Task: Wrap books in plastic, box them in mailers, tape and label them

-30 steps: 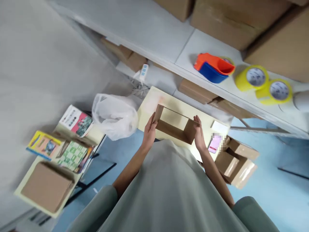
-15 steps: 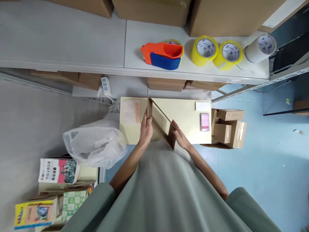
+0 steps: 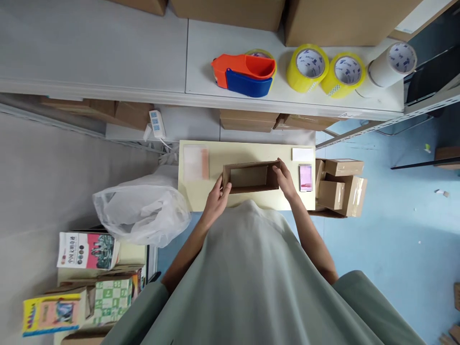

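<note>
- Across the top of the view, a long pale grey shelf (image 3: 108, 52) is running from side to side, and large brown cardboard boxes (image 3: 230, 12) are standing along its far part.
- Below it, a pale yellow rectangular table (image 3: 247, 151) is standing in front of the person.
- Beside the table's left end, a crumpled, translucent white plastic bag (image 3: 143, 211) is bulging.
- Just beyond the right end, several brown taped cardboard cartons (image 3: 354, 196) are sitting clustered together.
- Over the table's near half, a narrow, open-topped brown cardboard box (image 3: 251, 189) is facing upward between both hands; whether it is touching the tabletop, I cannot tell.
- At its left end, the left hand (image 3: 216, 200) is gripping the wall, thumb on the near side, other fingers partly hidden.
- At its right end, the right hand (image 3: 283, 178) is clasping the wall, some fingers reaching over the rim.
- On the shelf, an orange-and-blue plastic tape dispenser (image 3: 244, 74) is lying near two yellow tape rolls (image 3: 309, 63).
- Near the right hand, a pink-screened phone (image 3: 305, 178) is lying on the table.
</note>
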A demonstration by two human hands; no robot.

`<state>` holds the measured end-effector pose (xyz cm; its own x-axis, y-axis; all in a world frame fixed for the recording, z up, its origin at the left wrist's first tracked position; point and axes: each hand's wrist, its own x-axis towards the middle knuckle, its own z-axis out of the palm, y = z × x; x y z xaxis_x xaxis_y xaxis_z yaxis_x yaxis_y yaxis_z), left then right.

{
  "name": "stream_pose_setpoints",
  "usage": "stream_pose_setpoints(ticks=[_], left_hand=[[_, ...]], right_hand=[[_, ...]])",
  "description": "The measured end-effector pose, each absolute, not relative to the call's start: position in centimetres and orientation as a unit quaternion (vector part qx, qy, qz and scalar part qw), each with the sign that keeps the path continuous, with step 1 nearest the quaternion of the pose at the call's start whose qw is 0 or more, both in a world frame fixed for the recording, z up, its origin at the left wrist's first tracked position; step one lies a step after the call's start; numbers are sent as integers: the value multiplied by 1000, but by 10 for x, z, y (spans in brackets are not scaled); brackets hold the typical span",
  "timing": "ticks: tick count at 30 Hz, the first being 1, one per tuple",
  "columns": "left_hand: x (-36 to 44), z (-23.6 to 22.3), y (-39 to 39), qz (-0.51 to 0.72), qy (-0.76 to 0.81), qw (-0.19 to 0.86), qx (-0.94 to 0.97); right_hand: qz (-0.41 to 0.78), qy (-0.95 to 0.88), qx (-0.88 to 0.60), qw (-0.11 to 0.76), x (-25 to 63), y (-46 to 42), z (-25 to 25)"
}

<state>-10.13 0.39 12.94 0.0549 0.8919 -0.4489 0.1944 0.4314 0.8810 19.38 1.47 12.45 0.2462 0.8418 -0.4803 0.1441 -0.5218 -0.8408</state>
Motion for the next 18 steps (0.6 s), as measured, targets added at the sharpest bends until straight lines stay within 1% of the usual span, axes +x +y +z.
stream_pose_setpoints(ticks=[5,8,13,16,18], left_hand=[[-111,127,20,317,639,541,446],[-115,127,25,273,648,515,490],[-115,129,27,171,672,445,567],[-121,128,36,210,721,383,538],[-128,125,46,283,719,392,500]], right_hand=[[482,-377,-699,371,204,-3,125],[461,-402,-707,354,206,-10,130],[454,-468,-702,286,196,-14,147],[453,-535,-679,220,181,-24,163],[471,-580,-639,181,167,-33,172]])
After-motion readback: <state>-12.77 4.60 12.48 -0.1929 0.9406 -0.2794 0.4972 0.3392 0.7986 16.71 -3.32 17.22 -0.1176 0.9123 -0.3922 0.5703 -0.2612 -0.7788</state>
